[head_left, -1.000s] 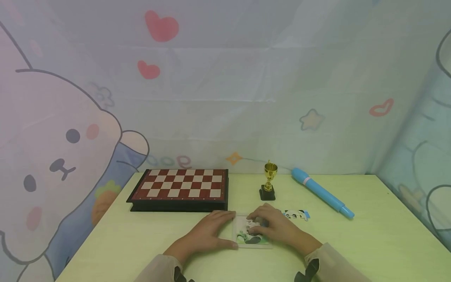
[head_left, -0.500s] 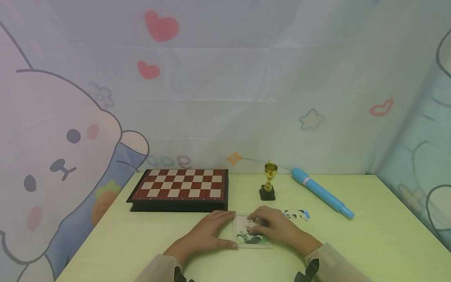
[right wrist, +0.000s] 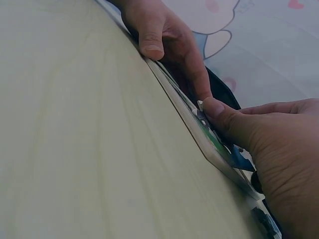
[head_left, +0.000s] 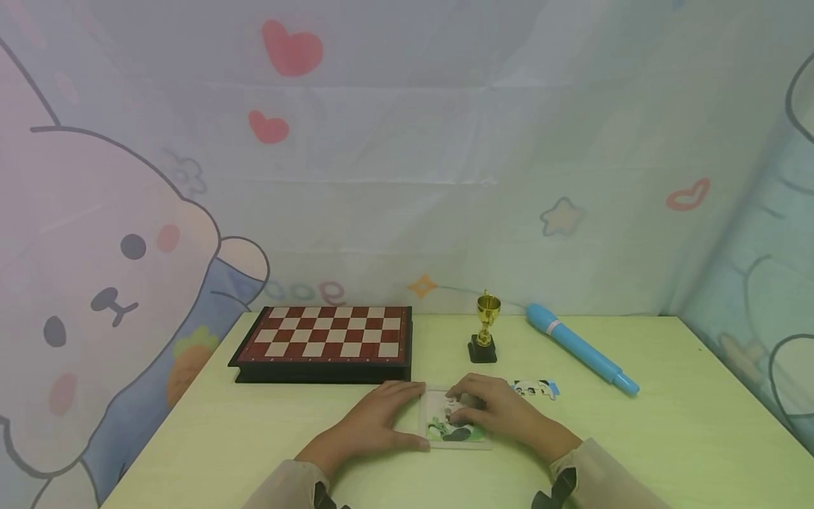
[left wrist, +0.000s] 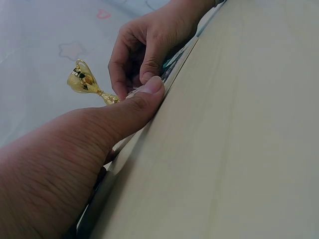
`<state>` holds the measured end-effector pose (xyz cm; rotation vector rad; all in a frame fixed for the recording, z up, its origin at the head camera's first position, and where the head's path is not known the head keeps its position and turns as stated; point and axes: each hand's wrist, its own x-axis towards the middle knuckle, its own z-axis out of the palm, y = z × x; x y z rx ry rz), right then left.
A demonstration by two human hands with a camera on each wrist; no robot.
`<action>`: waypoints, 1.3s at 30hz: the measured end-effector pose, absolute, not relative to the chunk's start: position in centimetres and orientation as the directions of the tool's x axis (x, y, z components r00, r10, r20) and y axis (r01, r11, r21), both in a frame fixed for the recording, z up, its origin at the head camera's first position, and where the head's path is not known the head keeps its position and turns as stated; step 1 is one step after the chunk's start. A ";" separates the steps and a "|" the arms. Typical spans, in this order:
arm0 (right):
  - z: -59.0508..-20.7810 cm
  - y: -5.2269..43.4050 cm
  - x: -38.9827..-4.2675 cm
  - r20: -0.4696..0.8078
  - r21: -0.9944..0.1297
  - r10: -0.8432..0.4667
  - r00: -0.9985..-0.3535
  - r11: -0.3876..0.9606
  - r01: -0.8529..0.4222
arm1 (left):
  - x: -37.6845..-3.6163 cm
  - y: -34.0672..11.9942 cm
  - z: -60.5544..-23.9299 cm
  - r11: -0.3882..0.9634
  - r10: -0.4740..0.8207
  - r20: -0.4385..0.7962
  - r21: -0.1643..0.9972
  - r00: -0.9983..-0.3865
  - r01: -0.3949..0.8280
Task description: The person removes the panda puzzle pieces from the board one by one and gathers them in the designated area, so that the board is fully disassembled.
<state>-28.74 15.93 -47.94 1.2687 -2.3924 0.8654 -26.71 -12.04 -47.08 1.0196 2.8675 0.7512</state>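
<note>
A square panda jigsaw puzzle lies in a pale tray on the table in the head view. My left hand holds the tray's left side, fingertips at its far corner and thumb at its near corner. Over the tray, my right hand pinches a small puzzle piece between thumb and fingers, low against the puzzle. That hand covers the tray's upper right part, and the piece is mostly hidden. Joined loose puzzle pieces with a panda face lie just beyond the right hand.
A red and white chessboard box stands behind the left hand. A gold trophy cup on a black base stands beyond the tray. Farther right lies a big blue pen-shaped object. A printed cloth hangs along the table's back edge.
</note>
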 end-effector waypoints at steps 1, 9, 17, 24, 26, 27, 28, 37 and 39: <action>-47.9 15.9 -28.7 0.509 -0.379 -0.647 -0.568 0.424 -0.822 | -26.7 -12.0 -47.1 0.673 0.597 0.150 0.441 -0.788 0.594; -47.6 15.9 -28.5 0.463 -0.436 -0.634 -0.619 0.445 -0.782 | -26.7 -12.0 -47.0 0.674 0.597 0.153 0.436 -0.787 0.596; -47.7 16.0 -28.4 0.411 -0.523 -0.624 -0.664 0.435 -0.733 | -26.7 -11.9 -47.0 0.671 0.599 0.155 0.438 -0.785 0.598; -47.6 15.9 -28.3 0.479 -0.539 -0.594 -0.647 0.383 -0.750 | -26.8 -12.0 -47.1 0.671 0.600 0.164 0.431 -0.783 0.604; -47.6 15.9 -28.3 0.472 -0.569 -0.579 -0.665 0.376 -0.731 | -26.8 -12.0 -47.1 0.671 0.600 0.164 0.430 -0.783 0.604; -47.6 15.9 -28.3 0.471 -0.579 -0.572 -0.671 0.373 -0.725 | -26.8 -12.0 -47.1 0.672 0.600 0.164 0.429 -0.783 0.604; -47.6 15.8 -28.3 0.471 -0.588 -0.564 -0.678 0.373 -0.718 | -26.8 -12.0 -47.0 0.673 0.600 0.163 0.428 -0.784 0.604; -47.9 16.7 -28.4 0.476 -0.625 -0.489 -0.731 0.397 -0.672 | -26.8 -12.0 -47.2 0.681 0.593 0.153 0.429 -0.790 0.594; -47.7 17.3 -28.3 0.484 -0.622 -0.474 -0.736 0.405 -0.670 | -26.9 -12.0 -47.3 0.682 0.592 0.153 0.429 -0.791 0.593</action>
